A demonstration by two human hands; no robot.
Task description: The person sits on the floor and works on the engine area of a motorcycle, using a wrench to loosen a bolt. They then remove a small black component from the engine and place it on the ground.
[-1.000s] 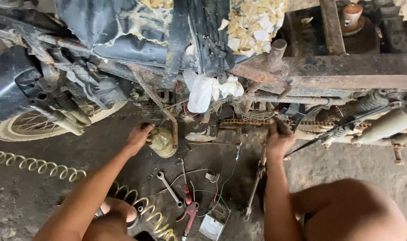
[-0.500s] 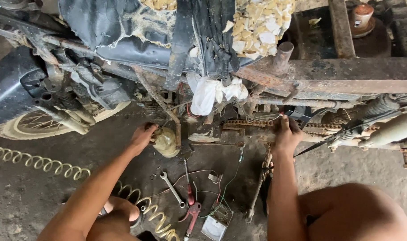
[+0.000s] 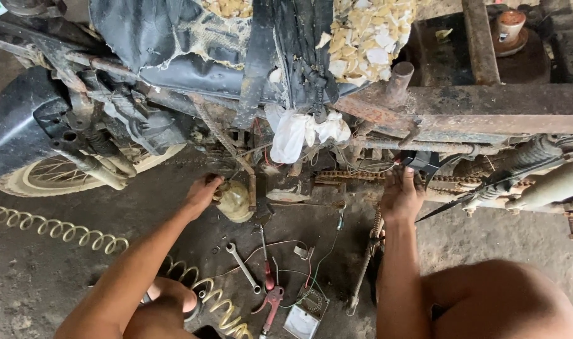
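An old rusty motorcycle (image 3: 424, 107) with a torn seat stands across the top of the head view. My left hand (image 3: 202, 193) rests on a dirty round engine cover (image 3: 234, 201) low on the frame, fingers curled against it. My right hand (image 3: 401, 196) reaches up to a small black part (image 3: 423, 161) beside the rusty drive chain (image 3: 355, 176), fingers wrapped about it. A white rag (image 3: 293, 135) hangs from the frame between the two hands.
On the dirt floor lie a wrench (image 3: 242, 268), red-handled pliers (image 3: 269, 307), a screwdriver (image 3: 265, 263), loose wires (image 3: 311, 270) and a small square meter (image 3: 302, 323). A coiled yellowish hose (image 3: 60, 232) runs along the left. The spoked wheel (image 3: 54, 176) is at left.
My right hand has moved up from below the chain to the black part. The view has shifted slightly. My left hand stays at the engine cover.
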